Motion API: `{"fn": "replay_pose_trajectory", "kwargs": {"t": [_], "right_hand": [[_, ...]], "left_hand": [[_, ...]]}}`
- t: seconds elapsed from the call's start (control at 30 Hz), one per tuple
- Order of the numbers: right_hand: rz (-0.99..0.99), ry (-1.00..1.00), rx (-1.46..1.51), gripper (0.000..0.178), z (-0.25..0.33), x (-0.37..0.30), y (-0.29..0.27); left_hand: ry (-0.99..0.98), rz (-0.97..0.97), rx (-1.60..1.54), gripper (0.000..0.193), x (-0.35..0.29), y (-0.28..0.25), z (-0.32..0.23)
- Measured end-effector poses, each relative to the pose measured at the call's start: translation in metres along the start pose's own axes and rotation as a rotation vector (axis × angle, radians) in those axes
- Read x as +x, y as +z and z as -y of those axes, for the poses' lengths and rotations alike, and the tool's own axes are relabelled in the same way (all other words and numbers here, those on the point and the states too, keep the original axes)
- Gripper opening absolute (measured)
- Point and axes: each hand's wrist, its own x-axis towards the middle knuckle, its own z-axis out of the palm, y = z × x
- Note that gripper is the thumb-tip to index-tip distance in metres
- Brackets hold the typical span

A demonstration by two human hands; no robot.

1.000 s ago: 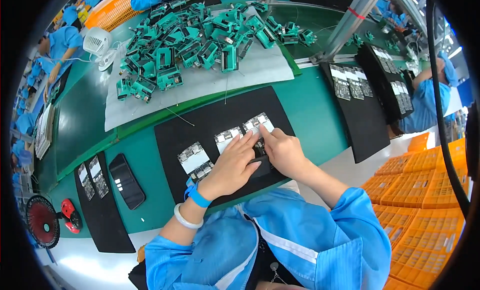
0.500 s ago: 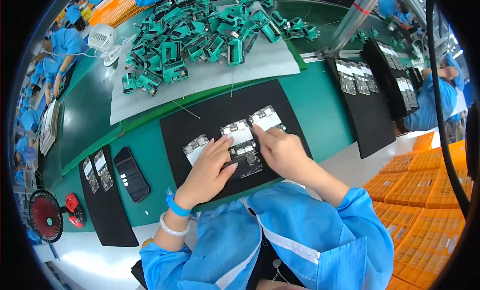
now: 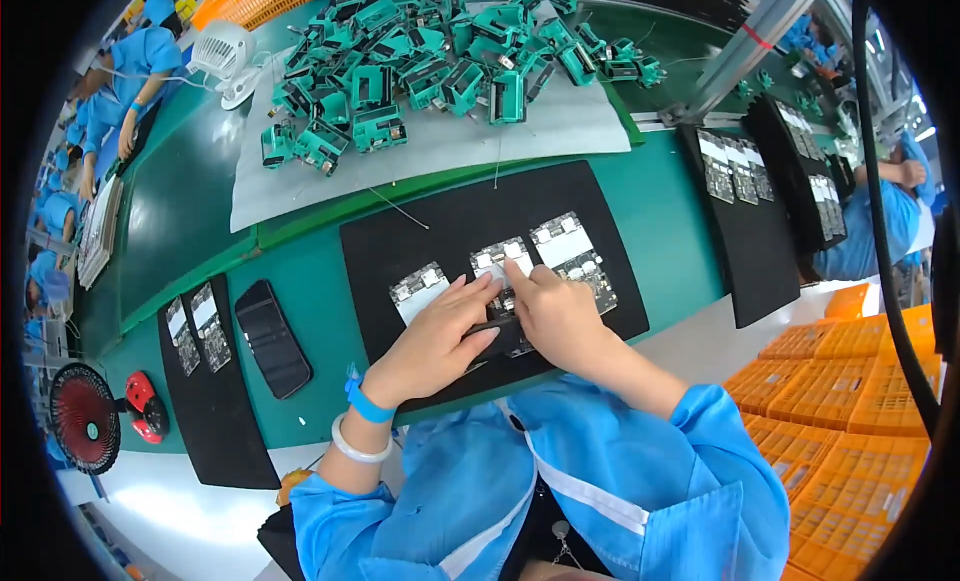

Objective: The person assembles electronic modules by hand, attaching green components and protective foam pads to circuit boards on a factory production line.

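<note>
Three circuit boards with white areas lie on a black mat (image 3: 400,243) in front of me: a left board (image 3: 414,293), a middle board (image 3: 490,256) and a right board (image 3: 566,243). My left hand (image 3: 430,341) rests on the middle board's left side, fingers stretched out and the thumb apart. Touching the top of that same board is the index fingertip of my right hand (image 3: 562,321); its other fingers curl loosely and its thumb is hidden. Nothing shows held in either hand. Much of the middle board's lower part is covered by my hands.
Beyond the mat, many green plastic housings (image 3: 375,86) are heaped on a white sheet (image 3: 560,141). A phone (image 3: 272,339) and a black strip with two boards (image 3: 212,406) lie left, near a small fan (image 3: 85,418). More boards rest on black mats (image 3: 745,251) at right, above orange crates (image 3: 840,381).
My right index finger has shifted from the corner of the right board onto the top of the middle board. My left hand stays on the middle board. The whole view has swung slightly.
</note>
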Motion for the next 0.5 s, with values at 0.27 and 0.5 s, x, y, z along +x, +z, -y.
{"fn": "replay_pose_trajectory", "kwargs": {"t": [0.27,0.5], "right_hand": [[-0.077,-0.029,0.093,0.041,-0.009,0.0,0.009],[-0.139,-0.028,0.017,0.042,-0.003,-0.005,0.013]], "left_hand": [[0.016,-0.06,0.012,0.052,-0.001,0.004,0.005],[0.027,-0.071,0.033,0.053,-0.001,0.004,0.004]]}}
